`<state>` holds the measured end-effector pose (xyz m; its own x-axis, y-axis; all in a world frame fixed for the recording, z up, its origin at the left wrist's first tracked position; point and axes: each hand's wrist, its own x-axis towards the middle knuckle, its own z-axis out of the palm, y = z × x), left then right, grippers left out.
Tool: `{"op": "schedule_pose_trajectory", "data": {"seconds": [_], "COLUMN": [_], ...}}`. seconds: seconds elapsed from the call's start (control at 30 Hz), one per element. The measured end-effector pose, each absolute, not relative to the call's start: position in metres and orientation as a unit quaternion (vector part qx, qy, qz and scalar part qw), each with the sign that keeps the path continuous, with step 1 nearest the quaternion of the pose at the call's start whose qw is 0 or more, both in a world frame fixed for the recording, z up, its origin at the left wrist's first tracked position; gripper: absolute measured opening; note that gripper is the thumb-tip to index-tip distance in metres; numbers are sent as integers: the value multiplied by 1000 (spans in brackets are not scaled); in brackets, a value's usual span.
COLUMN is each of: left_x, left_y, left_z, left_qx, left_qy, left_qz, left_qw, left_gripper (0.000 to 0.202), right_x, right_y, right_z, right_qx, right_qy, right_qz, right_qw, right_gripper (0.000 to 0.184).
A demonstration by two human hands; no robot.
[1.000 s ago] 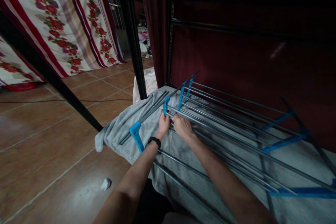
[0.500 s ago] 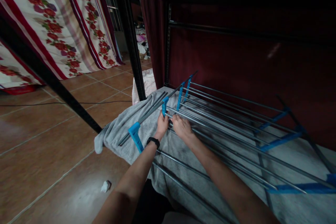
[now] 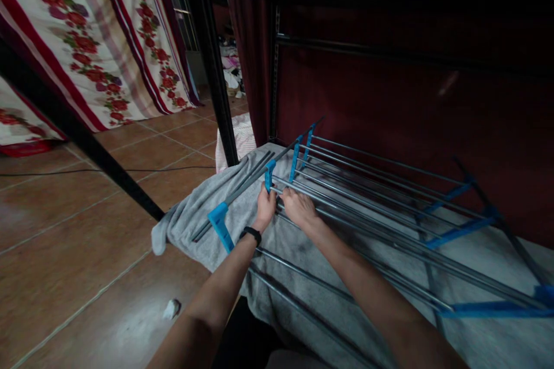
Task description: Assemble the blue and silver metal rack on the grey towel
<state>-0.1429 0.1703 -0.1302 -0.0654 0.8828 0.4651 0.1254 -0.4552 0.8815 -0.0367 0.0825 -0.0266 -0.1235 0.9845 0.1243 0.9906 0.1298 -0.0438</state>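
A folding drying rack of grey metal rods and blue plastic brackets lies flat on a grey towel. My left hand, with a black band on the wrist, is closed around a blue bracket at the rack's near-left end. My right hand sits right beside it, fingers curled over the ends of the grey rods. Another blue bracket sticks up near my left forearm.
A black metal post and a slanted black bar stand left of the rack. Dark red curtains hang behind. A floral sheet hangs at far left. Brown floor tiles carry a small white scrap and a black cable.
Both hands stay on the same end of the rack. The view has shifted slightly, so everything sits a little further left and higher.
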Motion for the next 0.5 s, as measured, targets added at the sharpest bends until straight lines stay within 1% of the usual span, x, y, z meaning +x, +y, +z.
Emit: {"op": "schedule_pose_trajectory", "data": {"seconds": [0.17,0.4,0.5], "left_x": [-143,-146,-146], "left_y": [174,178,183], "left_z": [-132,-128,-127], "left_qx": [615,620,635], "left_qy": [418,397,408], "left_qz": [597,595,586], "left_qw": [301,324,295], "left_gripper": [7,7,6], "right_x": [-38,-39,-36], "right_y": [85,87,91], "right_z": [-30,-31,-33], "right_qx": [-662,-674,-657], "right_qy": [-746,-734,-748], "right_qz": [-22,-24,-34], "right_qw": [75,76,87], "right_gripper": [39,38,39]}}
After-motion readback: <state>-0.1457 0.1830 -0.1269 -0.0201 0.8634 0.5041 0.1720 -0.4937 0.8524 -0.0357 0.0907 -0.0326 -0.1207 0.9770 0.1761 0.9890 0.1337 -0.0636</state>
